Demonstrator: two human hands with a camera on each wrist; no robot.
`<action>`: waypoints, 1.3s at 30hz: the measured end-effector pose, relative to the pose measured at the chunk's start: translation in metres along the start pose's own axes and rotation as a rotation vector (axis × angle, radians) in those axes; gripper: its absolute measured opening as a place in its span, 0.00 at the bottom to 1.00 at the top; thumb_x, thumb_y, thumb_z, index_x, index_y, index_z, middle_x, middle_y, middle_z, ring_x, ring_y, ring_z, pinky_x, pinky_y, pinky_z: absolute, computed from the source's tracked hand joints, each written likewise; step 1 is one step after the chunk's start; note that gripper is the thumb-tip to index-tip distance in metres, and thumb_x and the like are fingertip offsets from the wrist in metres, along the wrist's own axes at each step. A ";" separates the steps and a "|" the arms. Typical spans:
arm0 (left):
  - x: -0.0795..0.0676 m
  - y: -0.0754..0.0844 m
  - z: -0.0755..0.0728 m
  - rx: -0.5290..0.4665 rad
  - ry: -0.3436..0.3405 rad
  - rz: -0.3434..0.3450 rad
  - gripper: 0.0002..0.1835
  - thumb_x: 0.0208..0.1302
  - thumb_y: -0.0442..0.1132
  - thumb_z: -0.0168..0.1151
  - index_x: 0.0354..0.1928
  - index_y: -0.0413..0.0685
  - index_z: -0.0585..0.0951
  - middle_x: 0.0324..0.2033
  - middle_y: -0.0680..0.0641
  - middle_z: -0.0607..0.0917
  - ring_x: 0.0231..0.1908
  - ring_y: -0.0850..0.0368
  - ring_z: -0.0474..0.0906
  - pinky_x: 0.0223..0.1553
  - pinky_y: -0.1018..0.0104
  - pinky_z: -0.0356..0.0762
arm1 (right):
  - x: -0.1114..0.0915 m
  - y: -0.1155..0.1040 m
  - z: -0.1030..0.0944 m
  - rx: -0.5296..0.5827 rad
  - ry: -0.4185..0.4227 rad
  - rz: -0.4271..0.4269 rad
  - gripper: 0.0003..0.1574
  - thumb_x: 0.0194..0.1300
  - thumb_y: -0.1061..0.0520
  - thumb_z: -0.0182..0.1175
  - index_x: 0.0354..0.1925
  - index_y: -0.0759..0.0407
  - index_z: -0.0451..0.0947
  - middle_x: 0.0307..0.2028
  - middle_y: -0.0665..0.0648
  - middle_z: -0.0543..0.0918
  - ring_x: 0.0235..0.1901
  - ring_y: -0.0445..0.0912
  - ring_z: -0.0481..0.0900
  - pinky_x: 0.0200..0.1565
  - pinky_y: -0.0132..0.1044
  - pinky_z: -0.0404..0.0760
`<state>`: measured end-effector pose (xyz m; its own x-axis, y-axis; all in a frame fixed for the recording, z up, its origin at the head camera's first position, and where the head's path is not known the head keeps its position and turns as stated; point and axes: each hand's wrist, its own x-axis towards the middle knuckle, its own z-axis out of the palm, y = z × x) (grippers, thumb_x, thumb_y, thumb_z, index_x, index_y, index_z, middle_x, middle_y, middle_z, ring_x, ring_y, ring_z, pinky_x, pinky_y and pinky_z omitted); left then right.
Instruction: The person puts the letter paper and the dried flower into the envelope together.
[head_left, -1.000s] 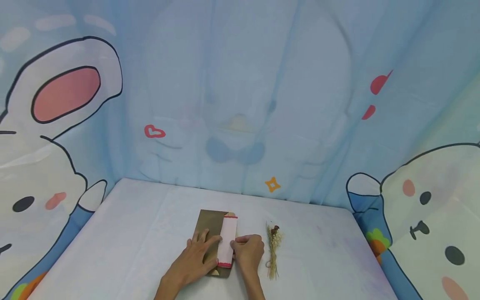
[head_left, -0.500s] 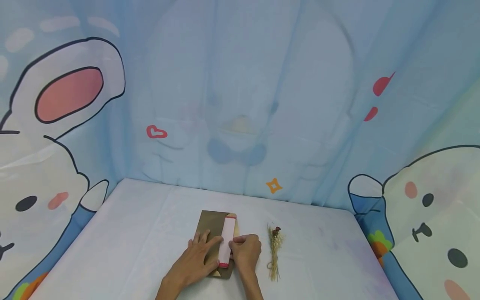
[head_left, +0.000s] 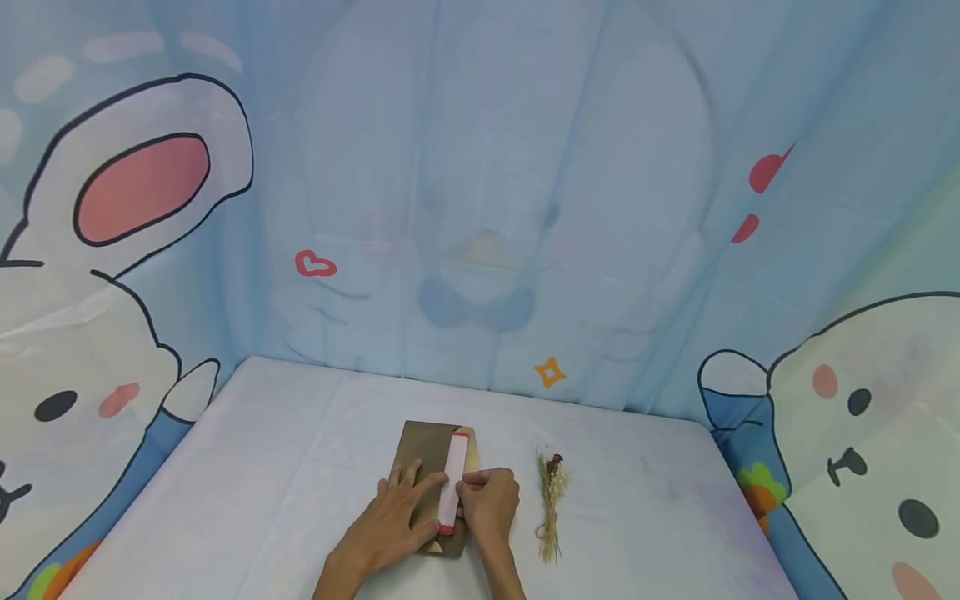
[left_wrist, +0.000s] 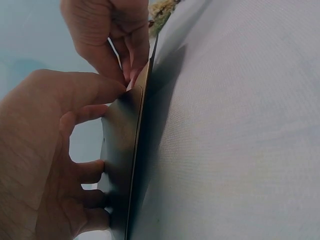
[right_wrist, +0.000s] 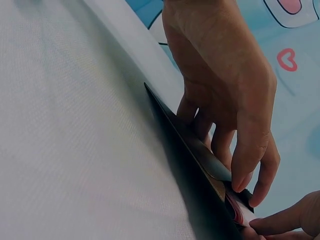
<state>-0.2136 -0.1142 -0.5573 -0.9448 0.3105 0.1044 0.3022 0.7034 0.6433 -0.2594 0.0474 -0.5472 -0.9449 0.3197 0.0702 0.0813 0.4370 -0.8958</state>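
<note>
As seen from the head, resting the left hand [head_left: 386, 517] across a dark brown card [head_left: 423, 442] with fingers spread, thumb and forefinger reaching the left side of a pale pink strip [head_left: 453, 477]. Pinching the right side of that strip between thumb and forefinger of the right hand [head_left: 489, 504]. Can find the strip lengthwise on the card near its right edge, with red at both ends and a tan panel [head_left: 472, 455] showing just beside it. Have the card lying on a white table [head_left: 285, 467], with a bunch of dried flowers [head_left: 551, 504] to the right of the right hand and a blue curtain [head_left: 480, 125] printed with cartoon animals behind.

From the left wrist, can see the card almost edge-on, touching it with the left fingertips set apart. Cannot tell there what lies between the right fingertips.

From the right wrist, can see the left hand arching over the card, and the strip's layered red end [right_wrist: 235, 211] close beside the right fingertips.
</note>
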 end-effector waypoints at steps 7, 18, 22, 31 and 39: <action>-0.001 -0.002 0.000 0.000 0.007 0.017 0.34 0.70 0.64 0.53 0.75 0.64 0.65 0.76 0.31 0.57 0.75 0.20 0.47 0.70 0.23 0.50 | 0.001 0.001 0.004 0.003 -0.019 -0.013 0.03 0.52 0.71 0.70 0.28 0.67 0.88 0.19 0.58 0.86 0.10 0.43 0.80 0.15 0.32 0.80; 0.000 -0.003 -0.001 -0.014 -0.003 0.008 0.36 0.71 0.66 0.52 0.76 0.63 0.63 0.77 0.32 0.55 0.75 0.21 0.46 0.71 0.23 0.49 | 0.000 -0.004 0.009 0.002 -0.060 -0.051 0.03 0.52 0.71 0.69 0.29 0.68 0.87 0.19 0.60 0.86 0.10 0.44 0.81 0.14 0.31 0.80; -0.001 -0.003 -0.002 -0.033 -0.007 0.008 0.36 0.71 0.65 0.52 0.77 0.63 0.62 0.78 0.33 0.55 0.76 0.22 0.45 0.71 0.23 0.48 | -0.002 -0.006 0.010 0.008 -0.076 -0.056 0.03 0.53 0.73 0.68 0.29 0.69 0.87 0.19 0.61 0.86 0.11 0.45 0.82 0.15 0.31 0.80; 0.001 -0.003 -0.002 -0.033 -0.024 -0.007 0.32 0.73 0.58 0.54 0.76 0.72 0.61 0.78 0.35 0.54 0.77 0.24 0.45 0.71 0.24 0.49 | -0.007 -0.010 0.013 0.012 -0.101 -0.091 0.09 0.51 0.77 0.62 0.27 0.68 0.87 0.19 0.62 0.86 0.11 0.43 0.81 0.15 0.31 0.80; 0.000 -0.002 -0.003 -0.040 -0.026 -0.017 0.34 0.72 0.56 0.56 0.77 0.70 0.61 0.78 0.35 0.55 0.77 0.26 0.42 0.72 0.25 0.48 | -0.009 -0.008 0.020 -0.027 -0.090 -0.076 0.12 0.51 0.77 0.61 0.27 0.67 0.87 0.21 0.60 0.86 0.09 0.40 0.78 0.14 0.30 0.78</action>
<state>-0.2149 -0.1170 -0.5560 -0.9460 0.3157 0.0732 0.2801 0.6828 0.6748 -0.2582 0.0243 -0.5497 -0.9733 0.2082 0.0964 0.0158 0.4799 -0.8772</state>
